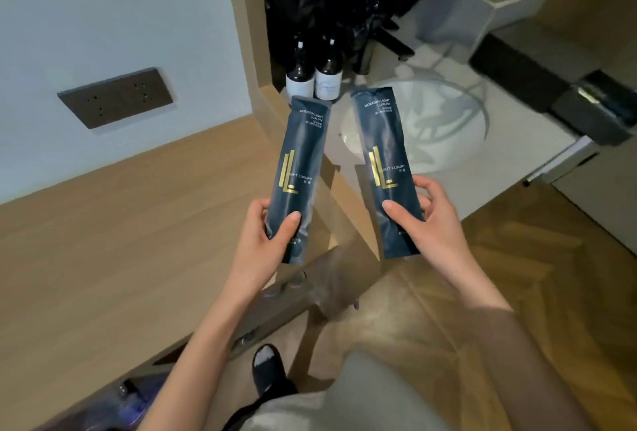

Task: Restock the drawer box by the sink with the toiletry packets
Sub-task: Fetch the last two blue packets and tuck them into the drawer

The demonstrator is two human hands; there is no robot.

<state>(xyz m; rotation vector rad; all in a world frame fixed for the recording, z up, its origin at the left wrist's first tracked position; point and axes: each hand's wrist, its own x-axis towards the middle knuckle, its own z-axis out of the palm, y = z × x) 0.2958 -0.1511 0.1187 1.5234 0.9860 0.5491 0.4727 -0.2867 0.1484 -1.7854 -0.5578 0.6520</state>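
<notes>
Pinching observed, near side of sink: left hand holds left packet upright by lower end, thumb across face; right hand holds right packet likewise. Drawer box sits right of sink, well apart. Recommend carrying both rightward, feeding lengthwise, singly.

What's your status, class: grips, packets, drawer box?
Both full: left grip holds left packet, right grip holds right packet. Drawer box right of sink, not yet reached. Way looks open.

Left packet is showing dark navy with gold bars and white lettering | right packet is showing the same | bottles are showing dark, white-labelled | floor is showing tan herringbone.
</notes>
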